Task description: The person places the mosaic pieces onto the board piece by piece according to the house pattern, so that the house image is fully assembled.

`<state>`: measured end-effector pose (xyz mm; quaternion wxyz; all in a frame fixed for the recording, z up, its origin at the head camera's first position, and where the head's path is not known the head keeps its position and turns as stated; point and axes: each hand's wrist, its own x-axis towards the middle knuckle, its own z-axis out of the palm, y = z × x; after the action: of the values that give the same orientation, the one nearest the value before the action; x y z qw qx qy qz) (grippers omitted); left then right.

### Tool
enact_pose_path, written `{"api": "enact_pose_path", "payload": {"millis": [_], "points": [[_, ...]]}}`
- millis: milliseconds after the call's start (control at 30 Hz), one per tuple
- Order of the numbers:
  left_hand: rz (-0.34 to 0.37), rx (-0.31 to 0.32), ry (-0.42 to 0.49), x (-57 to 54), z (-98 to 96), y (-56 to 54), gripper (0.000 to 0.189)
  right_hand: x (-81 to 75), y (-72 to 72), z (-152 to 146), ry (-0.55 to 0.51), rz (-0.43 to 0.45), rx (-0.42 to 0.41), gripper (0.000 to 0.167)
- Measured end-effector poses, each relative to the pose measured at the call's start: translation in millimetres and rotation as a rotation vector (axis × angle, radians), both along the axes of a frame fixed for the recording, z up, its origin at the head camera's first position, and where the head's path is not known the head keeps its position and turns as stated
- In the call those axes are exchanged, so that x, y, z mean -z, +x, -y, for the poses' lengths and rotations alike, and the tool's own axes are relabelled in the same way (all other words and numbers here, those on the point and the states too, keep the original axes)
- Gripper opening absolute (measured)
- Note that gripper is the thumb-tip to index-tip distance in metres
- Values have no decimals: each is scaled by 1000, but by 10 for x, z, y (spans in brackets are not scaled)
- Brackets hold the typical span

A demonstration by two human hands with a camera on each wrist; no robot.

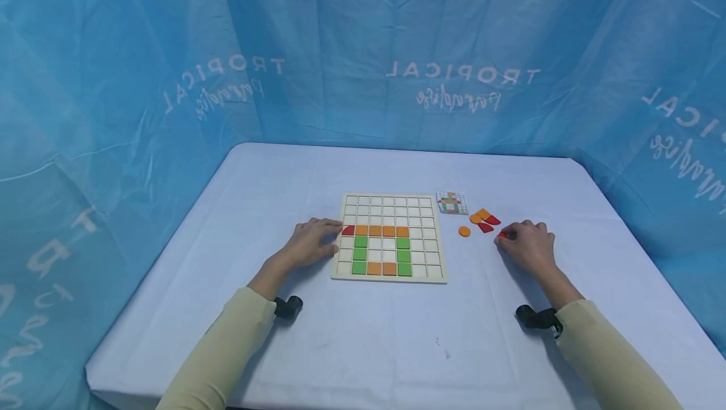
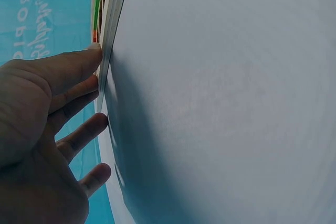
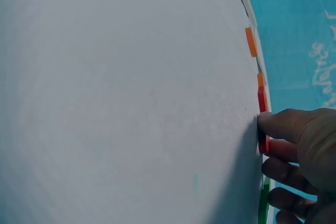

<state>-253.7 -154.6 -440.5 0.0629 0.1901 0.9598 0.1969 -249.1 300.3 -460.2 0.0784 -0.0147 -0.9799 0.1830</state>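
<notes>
A pale wooden grid board (image 1: pixel 420 240) lies on the table, with orange, green and red pieces set in its squares. At its left edge my left hand (image 1: pixel 311 241) touches the board with thumb and fingertips; the left wrist view shows the fingers (image 2: pixel 84 129) spread along the rim. To the right of the board, my right hand (image 1: pixel 530 246) pinches a red piece (image 3: pixel 263 142) between thumb and finger, low at the tabletop. Beside that hand lie loose red pieces (image 1: pixel 485 228) and orange pieces, including an orange disc (image 1: pixel 464 232).
A small picture card (image 1: pixel 452 203) with a coloured grid pattern lies by the board's upper right corner. In the right wrist view a green piece (image 3: pixel 263 205) sits near the fingers. White cloth (image 1: pixel 397 347) covers the table, and blue printed curtains (image 1: pixel 363 38) surround it.
</notes>
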Motion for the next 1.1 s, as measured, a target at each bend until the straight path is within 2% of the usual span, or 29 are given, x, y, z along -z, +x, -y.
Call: {"api": "enact_pose_path", "payload": {"millis": [200, 433, 633, 800, 1100], "points": [[-3, -1, -4, -1, 5, 4, 51, -59, -6, 156, -10, 0, -29, 36], [-14, 10, 4, 3, 15, 10, 50, -156, -66, 642, -28, -39, -146, 28], [-6, 6, 7, 2, 7, 11, 51, -138, -151, 1032, -53, -52, -261, 27], [-10, 0, 2, -1, 8, 10, 51, -114, -237, 1284, -48, -50, -320, 31], [-4, -8, 13, 18, 14, -5, 50, -71, -321, 1455, 1, -42, -403, 27]]}}
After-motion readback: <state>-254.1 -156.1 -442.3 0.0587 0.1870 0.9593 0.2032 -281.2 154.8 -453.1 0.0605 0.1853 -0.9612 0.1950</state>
